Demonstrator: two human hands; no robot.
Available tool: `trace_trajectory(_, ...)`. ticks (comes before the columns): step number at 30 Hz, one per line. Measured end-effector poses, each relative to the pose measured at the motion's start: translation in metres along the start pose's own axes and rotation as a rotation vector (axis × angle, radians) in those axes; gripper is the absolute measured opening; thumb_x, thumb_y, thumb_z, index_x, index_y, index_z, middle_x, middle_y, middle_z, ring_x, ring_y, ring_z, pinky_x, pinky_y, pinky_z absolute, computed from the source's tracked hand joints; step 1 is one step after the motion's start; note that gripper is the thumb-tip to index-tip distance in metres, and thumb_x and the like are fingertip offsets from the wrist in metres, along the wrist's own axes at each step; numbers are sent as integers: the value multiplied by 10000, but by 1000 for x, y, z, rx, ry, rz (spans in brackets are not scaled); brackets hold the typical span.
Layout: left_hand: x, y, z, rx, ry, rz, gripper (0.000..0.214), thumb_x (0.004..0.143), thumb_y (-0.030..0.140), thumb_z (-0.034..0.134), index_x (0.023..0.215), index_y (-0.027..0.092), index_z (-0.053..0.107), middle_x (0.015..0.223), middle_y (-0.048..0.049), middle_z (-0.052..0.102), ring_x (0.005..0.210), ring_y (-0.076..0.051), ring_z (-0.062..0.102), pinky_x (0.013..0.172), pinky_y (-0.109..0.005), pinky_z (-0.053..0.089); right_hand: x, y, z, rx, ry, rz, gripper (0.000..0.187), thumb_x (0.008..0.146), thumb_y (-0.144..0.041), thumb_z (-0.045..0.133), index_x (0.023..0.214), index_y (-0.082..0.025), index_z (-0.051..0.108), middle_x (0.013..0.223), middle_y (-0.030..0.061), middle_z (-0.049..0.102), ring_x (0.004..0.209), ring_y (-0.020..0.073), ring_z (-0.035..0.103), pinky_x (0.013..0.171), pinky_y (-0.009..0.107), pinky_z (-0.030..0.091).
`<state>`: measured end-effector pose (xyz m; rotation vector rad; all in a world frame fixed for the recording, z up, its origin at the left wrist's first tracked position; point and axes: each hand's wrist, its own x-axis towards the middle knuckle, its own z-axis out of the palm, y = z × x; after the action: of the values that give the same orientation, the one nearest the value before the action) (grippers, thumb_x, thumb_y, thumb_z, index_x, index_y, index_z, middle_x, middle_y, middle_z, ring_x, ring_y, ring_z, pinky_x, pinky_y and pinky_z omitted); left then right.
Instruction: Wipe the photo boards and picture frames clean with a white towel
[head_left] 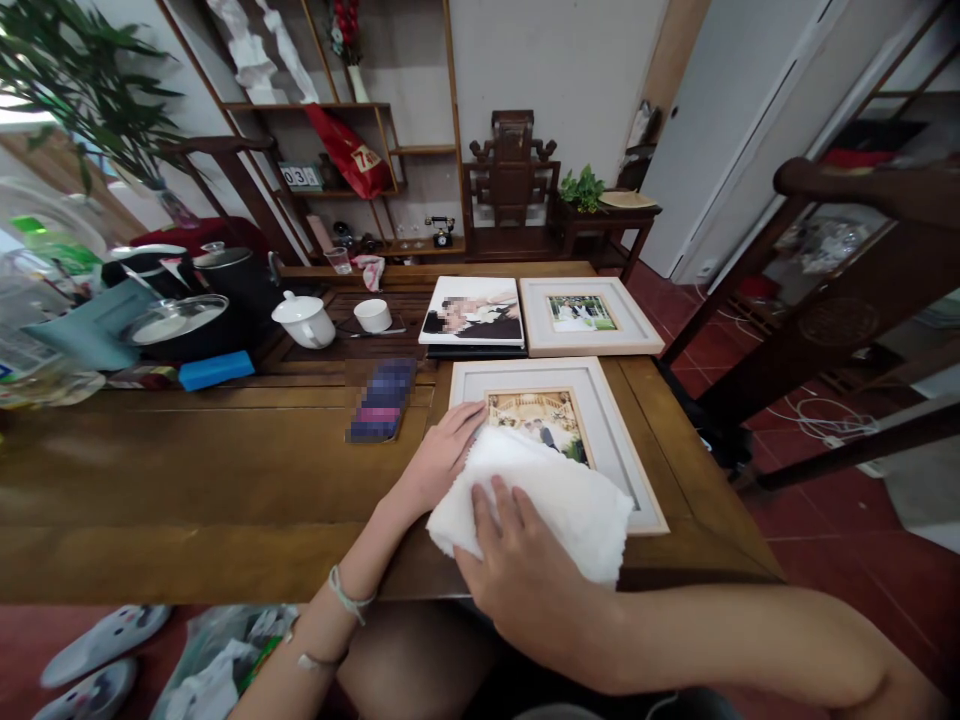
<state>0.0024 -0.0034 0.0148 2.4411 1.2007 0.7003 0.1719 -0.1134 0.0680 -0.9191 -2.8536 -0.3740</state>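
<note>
A light wooden picture frame (630, 490) with a wide white mat and a small wedding photo lies flat near the table's front edge. Over its lower left part is spread a white cloth (570, 490), hiding some of the photo. My right hand (517, 560) presses on this cloth, fingers bent a little and gripping it. My left hand (446, 450) rests at the left side of the frame, its fingers stretched out with the tips by the photo and partly beside the cloth.
Behind lie a second frame (637, 315) and a white-edged photo panel (472, 310). A phone (381, 400) with a blurred screen is left of the frame. A lidded white teapot (304, 320), a white cup (373, 315), a blue box (217, 370) and a glass-lidded pan (180, 325) stand farther left.
</note>
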Motion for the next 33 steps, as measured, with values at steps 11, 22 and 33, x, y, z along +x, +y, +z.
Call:
trace_trajectory(11,-1,6,-1,3,25,-21,458,978,188,338,1426,184,434,1468,-125,444,1370,-259,381,1140,-511,329,-85,61,-15,-37,-14,199,294,696,-162,672,967,-238,756,1153,171,689,1026,358,661,804,463,539)
trace_trajectory(22,0,7,-1,6,31,-39,445,980,190,337,1412,168,442,1459,-134,443,1369,-258,375,1141,-504,323,-23,113,9,-10,-214,178,440,791,-85,542,1210,-158,655,1365,214,527,1281,377,469,1023,502,388)
trace_trajectory(33,-1,8,-1,18,18,-18,461,980,167,326,1435,159,397,1477,-144,415,1381,-270,352,1131,-516,332,-34,53,-12,272,-136,-167,245,791,-242,646,1016,-170,710,1401,236,486,1296,421,440,1012,512,386)
